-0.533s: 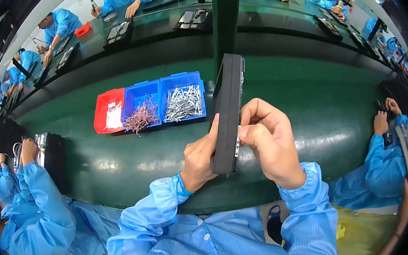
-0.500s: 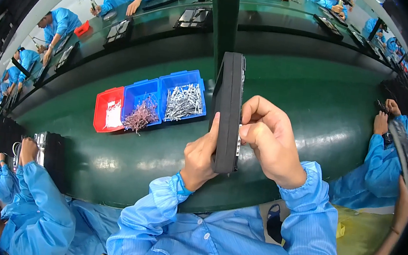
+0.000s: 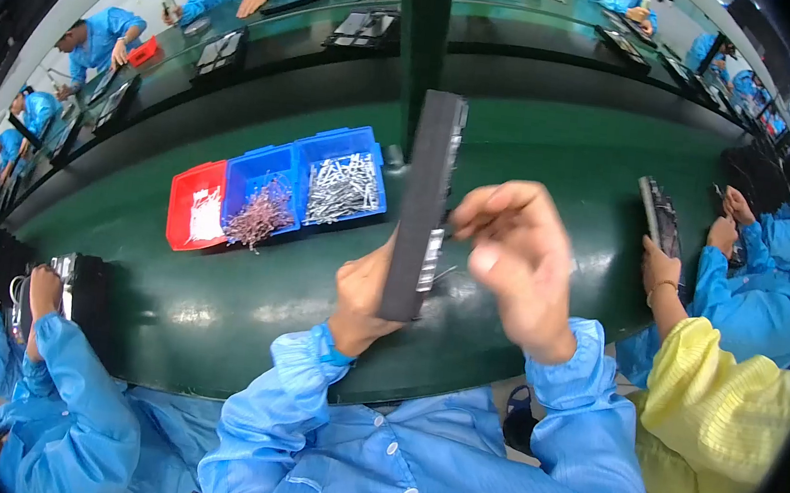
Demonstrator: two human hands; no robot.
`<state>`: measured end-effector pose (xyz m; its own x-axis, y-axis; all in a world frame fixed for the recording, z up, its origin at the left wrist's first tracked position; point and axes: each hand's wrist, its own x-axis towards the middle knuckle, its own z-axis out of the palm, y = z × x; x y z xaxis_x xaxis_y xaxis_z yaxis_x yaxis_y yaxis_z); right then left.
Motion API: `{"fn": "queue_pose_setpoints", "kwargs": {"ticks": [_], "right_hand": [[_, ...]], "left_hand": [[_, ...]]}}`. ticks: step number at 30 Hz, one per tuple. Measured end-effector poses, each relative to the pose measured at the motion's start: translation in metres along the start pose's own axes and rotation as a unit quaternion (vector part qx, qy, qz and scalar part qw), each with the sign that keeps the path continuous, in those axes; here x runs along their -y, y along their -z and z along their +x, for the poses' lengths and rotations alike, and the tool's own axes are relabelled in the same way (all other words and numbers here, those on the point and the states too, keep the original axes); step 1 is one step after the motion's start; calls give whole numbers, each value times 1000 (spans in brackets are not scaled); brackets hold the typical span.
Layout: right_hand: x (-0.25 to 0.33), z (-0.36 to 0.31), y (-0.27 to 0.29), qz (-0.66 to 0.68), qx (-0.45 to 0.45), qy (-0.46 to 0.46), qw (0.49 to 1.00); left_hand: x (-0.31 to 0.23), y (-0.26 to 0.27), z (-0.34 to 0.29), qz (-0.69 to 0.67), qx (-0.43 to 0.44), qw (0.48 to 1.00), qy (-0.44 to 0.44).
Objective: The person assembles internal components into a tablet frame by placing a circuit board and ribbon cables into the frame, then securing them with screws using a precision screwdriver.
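My blue jacket (image 3: 333,471) fills the bottom of the frame, both sleeves up. L hand (image 3: 361,291), lower centre, is closed round the black case (image 3: 421,211), w/ the fingers partly hidden behind it. The case stands on edge, mid-frame, narrow side toward me, and a silvery strip (image 3: 430,260) shows low on its R edge. R hand (image 3: 523,265) is just R of the case, fingers loosely curled, thumb parted from them, a gap btwn (bit blurry, so can't tell re anything tiny at the tips). A thin pin-like pc (image 3: 447,273) shows btwn case & R hand.

Past that, L of centre on the green bench (image 3: 280,331), 3 bins side by side: red bin (image 3: 181,221) w/ white pcs, blue middle bin (image 3: 251,166) w/ pinkish wiry pcs, other blue bin (image 3: 326,146) w/ silvery pcs. At R of frame a yellow sleeve (image 3: 736,393) reaches in, that person's hand on a dark flat unit (image 3: 660,217). Blue-sleeved co-workers sit far L & far R. Dark green post (image 3: 424,38) at top centre; behind it, along the top, the far bench w/ black units (image 3: 363,29) & more people in blue.
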<state>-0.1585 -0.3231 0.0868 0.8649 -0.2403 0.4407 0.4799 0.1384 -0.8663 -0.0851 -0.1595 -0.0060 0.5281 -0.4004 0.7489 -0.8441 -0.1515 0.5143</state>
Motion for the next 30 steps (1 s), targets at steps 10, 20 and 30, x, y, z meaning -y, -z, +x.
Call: {"fn": "queue_pose_setpoints", "kwargs": {"ticks": [10, 20, 30], "right_hand": [[-47, -38, 81, 70, 103, -401, 907], [-51, -146, -8, 165, -105, -430, 881], [-50, -157, -26, 202, -22, -386, 900]], "left_hand": [[-14, 57, 9, -462, 188, 697, 514], [28, 67, -9, -98, 328, 880, 329], [20, 56, 0, -20, 316, 925, 210]]}}
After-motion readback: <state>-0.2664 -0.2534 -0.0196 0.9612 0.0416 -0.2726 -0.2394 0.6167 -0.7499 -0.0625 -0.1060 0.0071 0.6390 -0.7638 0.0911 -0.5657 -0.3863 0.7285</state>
